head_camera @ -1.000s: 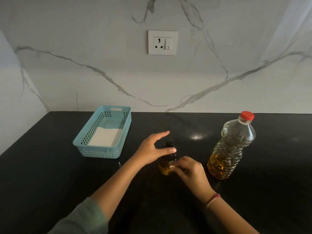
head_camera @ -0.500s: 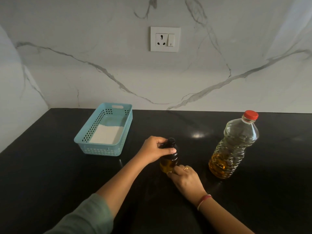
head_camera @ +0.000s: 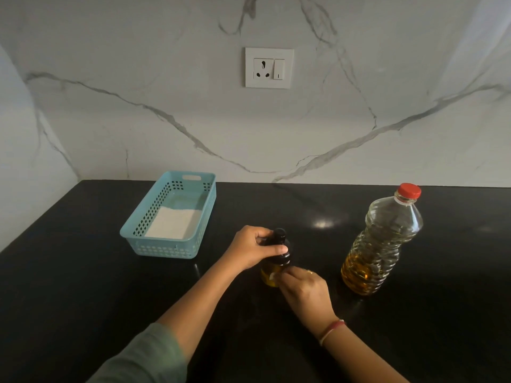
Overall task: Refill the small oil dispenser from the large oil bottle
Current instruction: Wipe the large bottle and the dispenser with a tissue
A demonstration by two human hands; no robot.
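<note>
The small oil dispenser (head_camera: 269, 275) stands upright on the black counter at centre, with a black top and a little yellow oil at its base. My left hand (head_camera: 250, 250) is closed around its black top from the left. My right hand (head_camera: 302, 291) holds the dispenser's lower body from the front right. The large oil bottle (head_camera: 381, 244) stands upright to the right, apart from both hands. It is clear ribbed plastic with a red cap (head_camera: 409, 191) on and amber oil in its bottom part.
A light blue perforated basket (head_camera: 143, 230) with a white cloth or paper inside sits at the back left of the black counter (head_camera: 83, 286). A marble wall with a white socket and switch (head_camera: 269, 67) rises behind.
My left hand went from open over the dispenser to closed around its top. My right hand slid a little lower on the dispenser's body. The large bottle stayed put.
</note>
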